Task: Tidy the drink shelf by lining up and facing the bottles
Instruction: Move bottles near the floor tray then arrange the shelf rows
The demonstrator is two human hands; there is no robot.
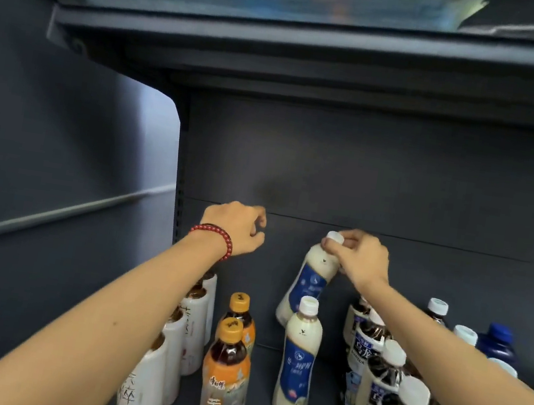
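Dark shelf bay [399, 187] is filling the view, back wall bare, bottles standing in about 4 rows on the shelf floor. Left row of white-sleeved tea bottles [166, 354] is sitting partly under the left forearm. 2 orange-capped tea bottles [227, 363] are standing one behind the other beside them. Right rows of dark oolong bottles [382, 368] are crowding together, blue bottles [498, 341] beyond them getting cut off at the frame edge.

Right hand [360, 261] is pinching the neck just under the white cap of a milk tea bottle [307, 284], which is hanging tilted, base down-left, behind an upright milk tea twin [299, 359]. Left hand [240, 229] is hovering near the back wall with fingers loosely curled, holding nothing visible.

Bottle is looking full, so probably hefty, stiff plastic, smooth sleeve likely slick; neck hold is fine for lifting, mid-body grip likely better for turning the label forward.

Upper shelf goods are blurring out; lifted bottle's base is hiding behind the twin's cap; front labels are running off the bottom
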